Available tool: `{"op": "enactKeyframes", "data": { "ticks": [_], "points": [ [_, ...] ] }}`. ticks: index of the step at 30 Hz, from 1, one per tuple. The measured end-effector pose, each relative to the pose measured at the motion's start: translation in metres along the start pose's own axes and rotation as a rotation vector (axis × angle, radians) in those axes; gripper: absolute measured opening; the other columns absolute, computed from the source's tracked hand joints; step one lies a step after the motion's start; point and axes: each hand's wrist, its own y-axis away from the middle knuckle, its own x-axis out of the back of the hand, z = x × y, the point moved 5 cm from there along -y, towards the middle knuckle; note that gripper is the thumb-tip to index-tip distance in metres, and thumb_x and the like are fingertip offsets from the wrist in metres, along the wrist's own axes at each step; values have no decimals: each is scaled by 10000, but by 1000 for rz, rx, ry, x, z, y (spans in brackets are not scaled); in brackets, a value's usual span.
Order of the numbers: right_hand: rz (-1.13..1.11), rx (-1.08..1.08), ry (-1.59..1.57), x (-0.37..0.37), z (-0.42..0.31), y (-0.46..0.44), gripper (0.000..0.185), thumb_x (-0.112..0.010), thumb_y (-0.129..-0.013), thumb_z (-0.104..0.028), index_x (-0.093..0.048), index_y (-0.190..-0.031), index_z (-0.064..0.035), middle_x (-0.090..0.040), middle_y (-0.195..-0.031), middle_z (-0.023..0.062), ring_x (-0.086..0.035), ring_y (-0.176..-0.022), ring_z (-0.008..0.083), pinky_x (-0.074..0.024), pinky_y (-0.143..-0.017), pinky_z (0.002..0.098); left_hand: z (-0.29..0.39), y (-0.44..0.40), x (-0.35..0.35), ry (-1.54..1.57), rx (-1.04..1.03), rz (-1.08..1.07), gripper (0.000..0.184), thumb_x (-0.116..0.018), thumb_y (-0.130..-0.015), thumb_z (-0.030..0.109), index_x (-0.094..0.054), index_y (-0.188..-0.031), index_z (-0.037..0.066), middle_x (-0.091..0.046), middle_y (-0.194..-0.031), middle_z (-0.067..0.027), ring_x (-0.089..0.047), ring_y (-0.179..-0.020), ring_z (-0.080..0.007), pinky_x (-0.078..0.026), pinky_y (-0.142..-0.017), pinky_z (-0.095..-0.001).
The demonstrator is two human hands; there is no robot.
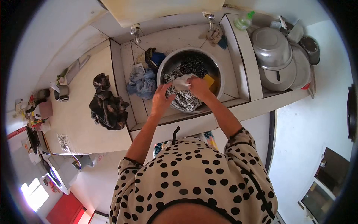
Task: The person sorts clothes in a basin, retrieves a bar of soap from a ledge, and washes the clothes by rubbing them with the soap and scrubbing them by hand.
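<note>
A metal basin point(220, 74) sits in the tiled sink, holding several pieces of clothing. Over the basin, my right hand point(198, 87) has its fingers closed on a white cloth point(181, 82). My left hand point(161, 98) is at the basin's left side, thumb apart from the fingers, beside the white cloth and a black-and-white patterned cloth point(187, 101). Behind them lies a black dotted cloth point(194, 65). A yellow cloth point(209, 81) shows at the basin's right, partly behind my right hand.
Left of the basin lie a light blue garment point(142, 82) and a dark blue cloth point(156, 58). Two taps point(135, 33) overhang the sink. A dark garment point(108, 104) rests on the left counter. Metal pots point(271, 46) and a green-topped bottle point(244, 22) stand on the right.
</note>
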Motion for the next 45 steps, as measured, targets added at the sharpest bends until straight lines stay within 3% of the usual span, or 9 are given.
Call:
{"op": "enactKeyframes", "data": {
  "ticks": [3, 8, 12, 15, 30, 38, 40, 42, 45],
  "points": [
    [58, 62, -466, 56, -20, 20, 184, -670, -742, -103, -678, -917, -46, -649, -830, 138, -649, -751, 300, -515, -696, 396, 40, -17, -20, -119, -164, 41, 419, -755, -725, 146, -607, -1107, 56, -589, -1073, -144, -578, -995, -318, -488, -784, -396],
    [266, 47, -840, 87, 19, 21, 192, -654, -770, -76, -654, -960, -48, -627, -882, 121, -643, -778, 271, -510, -686, 365, 47, -19, -39, -72, 104, -25, 252, -737, -754, 190, -644, -907, 12, -633, -796, -123, -616, -752, -271, -464, -662, -374],
    [-144, -27, 155, 22, 87, 18, 316, -681, -753, -81, -638, -1065, -105, -603, -1051, 103, -583, -1010, 258, -450, -897, 429, 29, 14, -42, 143, 438, 118, 220, -698, -798, 195, -643, -899, 8, -624, -721, -99, -568, -623, -170, -442, -588, -313],
    [-143, 371, 422, -17, 100, 30, 361, -601, -747, -105, -628, -1108, -104, -579, -1109, 66, -513, -1123, 252, -365, -997, 482, 11, 50, -42, 435, 523, 362, 216, -649, -869, 233, -617, -862, 19, -561, -712, 2, -476, -633, -82, -391, -583, -257],
    [-103, 649, 767, -67, 89, 13, 289, -599, -806, -206, -641, -1078, -120, -540, -1053, 79, -487, -1018, 278, -346, -956, 542, 18, 91, -11, 551, 522, 596, 164, -659, -869, 170, -638, -878, 8, -569, -760, 65, -449, -682, -22, -360, -585, -196],
    [-406, 146, 154, -30, 90, 20, 692, -725, -613, -169, -477, -1255, -89, -619, -1068, 148, -591, -1005, 318, -468, -852, 417, 139, 71, 135, 713, 217, 883, 213, -658, -847, 69, -615, -1047, 8, -647, -957, -59, -595, -818, -107, -484, -754, -241],
    [-418, 24, -59, -19, 93, 24, 755, -732, -604, -178, -437, -1294, -94, -621, -1088, 166, -604, -997, 321, -485, -840, 400, 169, 66, 171, 741, 65, 734, 293, -665, -836, 60, -576, -1110, 5, -625, -1038, -91, -614, -900, -162, -515, -814, -301],
    [-344, -83, -321, -15, 98, 23, 803, -735, -604, -193, -395, -1325, -103, -622, -1078, 185, -618, -963, 322, -496, -832, 383, 179, 72, 202, 742, 88, 1046, 327, -669, -838, 74, -554, -1136, 1, -615, -1066, -114, -615, -957, -189, -527, -840, -333],
    [-471, -34, -296, -14, 80, 17, 851, -736, -604, -209, -353, -1355, -91, -613, -1090, 203, -640, -926, 307, -507, -792, 397, 216, 57, 220, 716, -5, 1124, 319, -656, -850, 74, -548, -1140, -5, -612, -1075, -136, -612, -996, -208, -535, -857, -352]
  ]
}}
